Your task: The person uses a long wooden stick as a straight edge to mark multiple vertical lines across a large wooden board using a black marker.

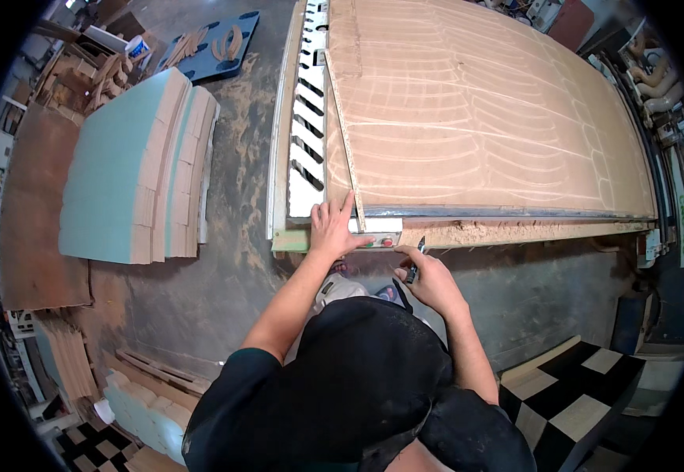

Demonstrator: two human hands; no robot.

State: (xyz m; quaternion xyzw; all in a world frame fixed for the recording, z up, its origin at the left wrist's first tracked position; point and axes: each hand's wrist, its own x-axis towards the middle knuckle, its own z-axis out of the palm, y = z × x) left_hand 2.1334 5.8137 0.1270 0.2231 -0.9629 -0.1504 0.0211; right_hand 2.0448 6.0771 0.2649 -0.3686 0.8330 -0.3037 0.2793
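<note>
My left hand (332, 230) lies on the near left corner of a big machine table, fingers spread and open. Its index finger points up beside a long thin measuring stick (343, 130), and its thumb is near a small white control box (377, 236) with a red and a green button. The stick runs slantwise over the left edge of a large brown board (436, 110) marked with pale curved lines. Closed around a dark marker pen (413, 271), my right hand (434, 282) is held just right of the control box, off the table's front edge.
A white slotted strip (307, 157) borders the board's left side. To the left stand stacks of pale green-faced boards (118, 165); farther back a blue pallet (216, 47) bears curved wood pieces. Black-and-tan checkered blocks (570, 393) sit at the lower right.
</note>
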